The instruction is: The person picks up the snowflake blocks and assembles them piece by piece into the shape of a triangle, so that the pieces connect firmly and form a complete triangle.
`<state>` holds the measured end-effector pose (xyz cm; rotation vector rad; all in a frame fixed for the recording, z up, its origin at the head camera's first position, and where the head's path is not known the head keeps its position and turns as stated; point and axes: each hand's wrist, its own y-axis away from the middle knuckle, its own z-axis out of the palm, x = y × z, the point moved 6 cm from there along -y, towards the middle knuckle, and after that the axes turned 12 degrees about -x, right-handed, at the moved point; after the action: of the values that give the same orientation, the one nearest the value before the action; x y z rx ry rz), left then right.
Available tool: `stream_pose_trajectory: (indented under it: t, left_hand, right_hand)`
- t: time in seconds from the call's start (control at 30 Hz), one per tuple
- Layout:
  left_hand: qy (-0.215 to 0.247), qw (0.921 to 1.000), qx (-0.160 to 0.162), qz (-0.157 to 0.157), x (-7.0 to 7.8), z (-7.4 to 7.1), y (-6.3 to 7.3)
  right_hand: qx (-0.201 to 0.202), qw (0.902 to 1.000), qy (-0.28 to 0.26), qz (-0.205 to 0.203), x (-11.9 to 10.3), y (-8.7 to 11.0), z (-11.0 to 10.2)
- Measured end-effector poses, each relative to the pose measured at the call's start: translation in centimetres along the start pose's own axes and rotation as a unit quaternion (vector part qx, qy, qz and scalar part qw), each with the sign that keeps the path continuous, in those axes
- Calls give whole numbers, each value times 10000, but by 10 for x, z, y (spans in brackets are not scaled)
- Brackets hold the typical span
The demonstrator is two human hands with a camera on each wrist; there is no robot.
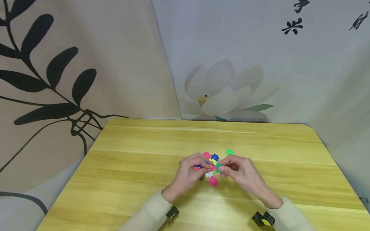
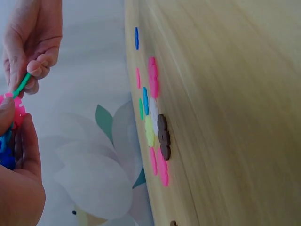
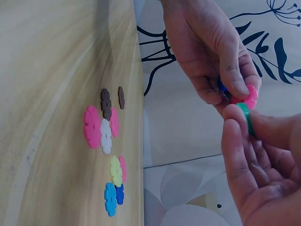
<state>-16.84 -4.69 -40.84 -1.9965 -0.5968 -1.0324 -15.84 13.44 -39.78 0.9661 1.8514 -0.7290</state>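
Note:
My left hand (image 1: 189, 171) pinches a pink snowflake disc (image 3: 251, 97), a flat plastic piece with notches around its rim. Blue snowflake discs (image 2: 6, 153) sit next to the pink one, partly hidden by the fingers of the same hand. Between thumb and fingertips, my right hand (image 1: 245, 173) holds a green snowflake disc (image 2: 21, 85). The green disc's edge meets the pink disc's edge, with the two hands close together above the table.
Loose discs lie on the wooden table (image 1: 130, 179) below the hands: white (image 3: 106, 136), yellow (image 3: 115, 170), light blue (image 3: 110, 199), brown (image 2: 163, 137) and several pink ones. A light green disc (image 1: 229, 152) lies farther back. Printed cloth (image 1: 130, 64) hangs behind the table.

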Motion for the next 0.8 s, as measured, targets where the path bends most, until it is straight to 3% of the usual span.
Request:
stream_pose_trajectory:
  t: [0.2, 0.4, 0.63, 0.8]
  left_hand:
    - [111, 9998, 151, -89, -2, -1, 0]
    - [-66, 9995, 133, -296, -3, 0, -4]
    - [-312, 9954, -34, -903, -5, -5, -13]
    - [-26, 9913, 119, -1311, -11, -7, -13]
  right_hand:
    - [-4, 9998, -154, 115, 1, -3, 3]
    - [14, 9993, -313, 197, 6, -5, 5]
    - [-2, 9980, -466, 437, 11, -9, -2]
    - [11, 9972, -468, 589, 15, -8, -10]
